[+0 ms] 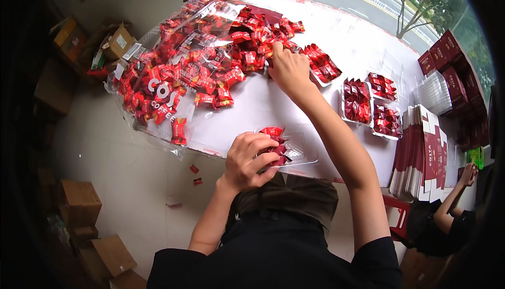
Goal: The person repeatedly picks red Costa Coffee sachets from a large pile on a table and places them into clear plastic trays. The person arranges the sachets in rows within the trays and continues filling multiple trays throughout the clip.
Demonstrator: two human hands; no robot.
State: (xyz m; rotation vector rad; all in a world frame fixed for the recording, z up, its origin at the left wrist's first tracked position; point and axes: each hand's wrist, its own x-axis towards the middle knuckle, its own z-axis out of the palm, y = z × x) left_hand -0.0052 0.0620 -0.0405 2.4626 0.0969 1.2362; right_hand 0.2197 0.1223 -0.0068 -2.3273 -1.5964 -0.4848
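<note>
My left hand (pixel 251 159) curls over red foil sachets (pixel 278 149) standing in a clear plastic tray (pixel 302 147) at the table's near edge; the tray's right part holds none. My right hand (pixel 290 66) reaches to the near right edge of a heap of red Costa sachets (pixel 252 30); its fingertips are partly hidden, so I cannot tell whether they grip one. A large clear printed bag (pixel 197 60) full of the same sachets lies open to the left. Right of my right hand stands a filled tray (pixel 323 66), with several more filled trays (pixel 357 101) beyond it.
Flattened maroon-and-white cartons (pixel 420 151) stand in a row at the right, near nested clear trays (pixel 434 91) and stacked maroon boxes (pixel 446 50). A co-worker's hands (pixel 468 174) show at far right. Cardboard boxes (pixel 81 202) and a few dropped sachets (pixel 194 168) lie on the floor.
</note>
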